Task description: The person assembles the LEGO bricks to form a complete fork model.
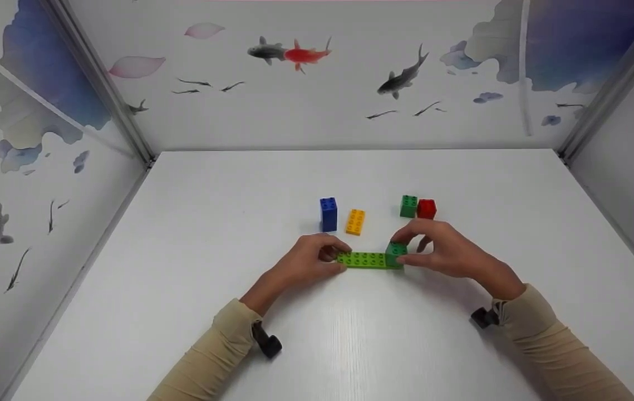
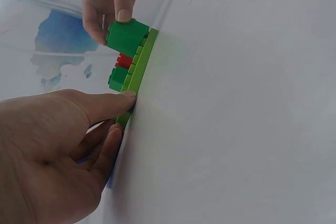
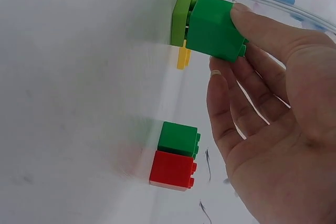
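Note:
A long lime-green brick (image 1: 365, 260) lies flat on the white table (image 1: 239, 223). My left hand (image 1: 332, 257) pinches its left end, with the thumb (image 2: 107, 105) against its edge. A small dark green brick (image 1: 396, 251) sits on the right end of the long brick, and my right hand (image 1: 414, 249) pinches it between thumb and fingers. The right wrist view shows this dark green brick (image 3: 212, 27) against the lime-green brick (image 3: 181, 17), with a fingertip on its side. In the left wrist view the same dark green brick (image 2: 126, 36) stands on the lime-green brick (image 2: 140, 66).
Behind the hands stand a blue brick (image 1: 328, 214), a yellow brick (image 1: 355, 221), a green brick (image 1: 408, 206) and a red brick (image 1: 426, 209) touching it. Painted walls with fish enclose the table on three sides.

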Motion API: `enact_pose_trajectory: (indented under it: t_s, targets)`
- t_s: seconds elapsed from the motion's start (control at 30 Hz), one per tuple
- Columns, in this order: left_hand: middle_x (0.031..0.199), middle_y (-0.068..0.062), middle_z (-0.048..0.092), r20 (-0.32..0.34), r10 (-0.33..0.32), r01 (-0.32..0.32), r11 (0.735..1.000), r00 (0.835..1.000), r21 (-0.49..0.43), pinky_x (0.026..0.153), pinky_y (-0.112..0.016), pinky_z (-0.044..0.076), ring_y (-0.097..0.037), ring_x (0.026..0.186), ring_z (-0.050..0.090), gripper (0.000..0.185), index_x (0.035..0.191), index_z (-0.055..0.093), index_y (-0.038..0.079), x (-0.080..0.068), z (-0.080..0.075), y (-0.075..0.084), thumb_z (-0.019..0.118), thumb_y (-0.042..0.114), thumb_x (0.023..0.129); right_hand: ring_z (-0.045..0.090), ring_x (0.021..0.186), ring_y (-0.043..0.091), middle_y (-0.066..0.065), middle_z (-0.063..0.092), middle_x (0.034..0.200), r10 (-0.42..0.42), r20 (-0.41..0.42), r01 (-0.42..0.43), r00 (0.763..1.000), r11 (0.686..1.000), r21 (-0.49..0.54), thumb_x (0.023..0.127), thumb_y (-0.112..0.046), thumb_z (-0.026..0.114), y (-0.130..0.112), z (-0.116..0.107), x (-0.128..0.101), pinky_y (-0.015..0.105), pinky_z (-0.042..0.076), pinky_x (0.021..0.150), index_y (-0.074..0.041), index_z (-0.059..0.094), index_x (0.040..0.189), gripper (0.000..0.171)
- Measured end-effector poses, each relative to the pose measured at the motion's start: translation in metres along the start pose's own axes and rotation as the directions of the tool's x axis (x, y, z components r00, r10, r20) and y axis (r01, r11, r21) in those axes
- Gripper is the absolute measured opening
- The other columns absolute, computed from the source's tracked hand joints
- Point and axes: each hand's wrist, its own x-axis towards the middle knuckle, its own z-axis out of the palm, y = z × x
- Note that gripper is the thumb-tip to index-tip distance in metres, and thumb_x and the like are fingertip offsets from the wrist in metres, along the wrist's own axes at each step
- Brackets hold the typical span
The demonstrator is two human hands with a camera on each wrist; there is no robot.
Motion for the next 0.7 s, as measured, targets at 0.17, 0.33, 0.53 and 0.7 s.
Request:
enact_pose_trajectory:
  t_s: [0.17, 0.33, 0.53, 0.7]
  targets:
    - [0.118, 0.003, 0.075, -0.001, 0.013, -0.013, 1.0, 1.0, -0.004, 0.097, -0.031, 0.059, -0.014, 0.103, 0.066, 0.033, 0.128, 0.078, 0.019, -0.0002, 0.0, 0.0001, 0.081, 0.014, 0.096, 0.072, 0.106, 0.013, -0.01, 0.077, 0.117, -0.011, -0.011, 0.01, 1.0, 1.0, -0.009, 0.09, -0.021, 0.09, 0.001, 0.0005, 0.0006, 0.031, 0.063, 0.085, -0.024, 0.075, 0.123, 0.037]
    - [0.117, 0.005, 0.074, 0.002, 0.007, -0.007, 1.0, 1.0, -0.002, 0.097, -0.03, 0.059, -0.013, 0.102, 0.065, 0.033, 0.128, 0.078, 0.019, 0.0006, 0.0006, -0.0005, 0.082, 0.014, 0.096, 0.071, 0.107, 0.013, -0.009, 0.077, 0.118, 0.004, -0.006, -0.004, 1.0, 1.0, -0.018, 0.091, -0.021, 0.09, 0.0005, 0.0012, 0.0, 0.03, 0.062, 0.085, -0.024, 0.075, 0.125, 0.037]
    - [0.116, 0.005, 0.073, 0.0, -0.004, 0.004, 1.0, 1.0, -0.005, 0.096, -0.031, 0.059, -0.014, 0.101, 0.065, 0.032, 0.127, 0.079, 0.021, 0.0012, 0.0006, -0.0007, 0.082, 0.015, 0.096, 0.072, 0.11, 0.015, -0.008, 0.078, 0.121, 0.028, 0.006, -0.028, 1.0, 0.999, -0.027, 0.092, -0.021, 0.089, -0.0029, 0.0035, 0.0004, 0.032, 0.063, 0.087, -0.024, 0.075, 0.129, 0.039]
    - [0.115, 0.004, 0.073, -0.002, -0.004, 0.004, 1.0, 1.0, -0.004, 0.095, -0.031, 0.059, -0.013, 0.101, 0.065, 0.032, 0.127, 0.079, 0.021, 0.0016, 0.0001, -0.0009, 0.082, 0.015, 0.096, 0.072, 0.109, 0.015, -0.008, 0.078, 0.121, 0.035, 0.001, -0.035, 0.999, 0.999, -0.038, 0.091, -0.023, 0.09, -0.0043, 0.0041, 0.0009, 0.033, 0.063, 0.086, -0.024, 0.076, 0.128, 0.04]
